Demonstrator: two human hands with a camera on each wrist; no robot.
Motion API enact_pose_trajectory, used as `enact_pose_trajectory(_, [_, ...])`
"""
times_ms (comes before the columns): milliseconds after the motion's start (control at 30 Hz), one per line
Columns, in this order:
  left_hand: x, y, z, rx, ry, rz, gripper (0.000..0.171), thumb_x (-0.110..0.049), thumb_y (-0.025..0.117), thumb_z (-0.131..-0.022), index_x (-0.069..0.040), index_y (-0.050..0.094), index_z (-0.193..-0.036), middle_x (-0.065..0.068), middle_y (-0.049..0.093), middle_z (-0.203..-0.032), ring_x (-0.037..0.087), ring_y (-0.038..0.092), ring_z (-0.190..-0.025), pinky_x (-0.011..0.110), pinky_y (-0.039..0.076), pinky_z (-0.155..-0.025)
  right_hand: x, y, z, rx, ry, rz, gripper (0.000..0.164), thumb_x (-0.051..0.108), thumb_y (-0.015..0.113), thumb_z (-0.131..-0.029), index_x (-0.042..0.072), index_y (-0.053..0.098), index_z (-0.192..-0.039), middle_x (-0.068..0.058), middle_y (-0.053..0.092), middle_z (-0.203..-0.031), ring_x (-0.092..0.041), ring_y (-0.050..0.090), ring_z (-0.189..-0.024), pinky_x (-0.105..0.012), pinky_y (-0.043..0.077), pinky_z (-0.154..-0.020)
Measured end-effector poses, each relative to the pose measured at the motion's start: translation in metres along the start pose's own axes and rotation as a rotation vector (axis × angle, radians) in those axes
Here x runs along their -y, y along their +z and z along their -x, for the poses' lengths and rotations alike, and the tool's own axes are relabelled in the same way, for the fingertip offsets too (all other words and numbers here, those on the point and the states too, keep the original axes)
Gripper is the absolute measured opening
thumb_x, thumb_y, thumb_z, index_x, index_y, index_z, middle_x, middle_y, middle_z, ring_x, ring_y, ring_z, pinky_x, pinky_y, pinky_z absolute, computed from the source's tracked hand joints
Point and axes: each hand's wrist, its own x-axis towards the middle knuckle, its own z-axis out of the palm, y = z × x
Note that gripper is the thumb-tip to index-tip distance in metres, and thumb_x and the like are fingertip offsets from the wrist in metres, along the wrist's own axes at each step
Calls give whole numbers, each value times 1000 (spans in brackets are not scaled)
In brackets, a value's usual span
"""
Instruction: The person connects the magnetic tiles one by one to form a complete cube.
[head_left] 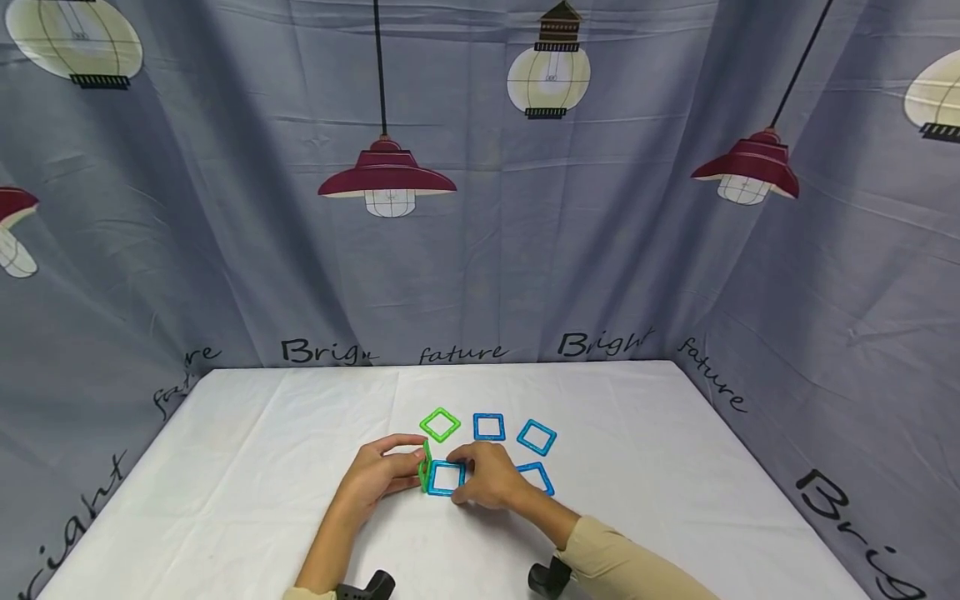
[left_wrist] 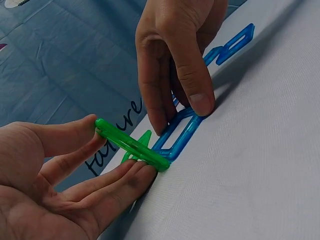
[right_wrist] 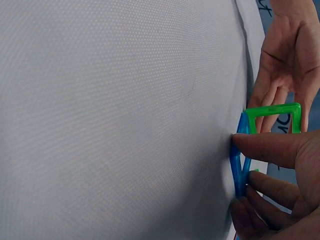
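A green square frame tile [head_left: 425, 468] stands upright on its edge, against the left side of a blue square frame tile [head_left: 444, 492] on the white table. My left hand [head_left: 378, 473] holds the green tile, with the thumb at its top edge and fingers low on its outer side in the left wrist view. From the right, my right hand [head_left: 491, 477] pinches the blue tile between thumb and fingers at its right side. In the right wrist view, the blue tile [right_wrist: 235, 160] is partly hidden by these fingers, and the green tile [right_wrist: 275, 109] rises from its far end.
Behind the hands lie a flat green square tile [head_left: 430, 433], a blue one [head_left: 489, 437] and a turned blue one [head_left: 550, 442]. Another blue tile [head_left: 548, 482] is partly covered by my right hand. A grey lamp-print curtain [head_left: 465, 275] hangs behind the table [head_left: 660, 467].
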Motion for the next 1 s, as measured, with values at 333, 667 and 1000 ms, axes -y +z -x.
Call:
enact_pose_trajectory(333, [-2, 3, 1, -26, 11, -34, 38, -14, 75, -92, 2, 67, -125, 16, 76, -102, 21, 73, -86, 42, 63, -82, 1, -1, -1, -3, 8, 0, 48, 11, 90, -71, 7, 75, -116, -4, 69, -101, -16, 53, -88, -30, 51, -79])
enact_pose_trajectory(667, [-2, 11, 4, -76, 6, -69, 33, -14, 75, -92, 0, 70, -122, 16, 76, -103, 21, 73, -88, 40, 62, -82, 0, -2, -2, 0, 17, -5, 49, 11, 91, -70, 7, 75, -117, -4, 68, -101, -16, 53, -88, -31, 50, -79])
enact_pose_trajectory(1000, [-3, 9, 6, -43, 7, -102, 35, -16, 73, -94, 1, 68, -124, 17, 76, -104, 20, 72, -87, 37, 63, -80, -1, -10, -9, 92, 45, -49, 48, 11, 92, -69, 8, 75, -114, -2, 70, -98, -16, 57, -87, -31, 52, -77])
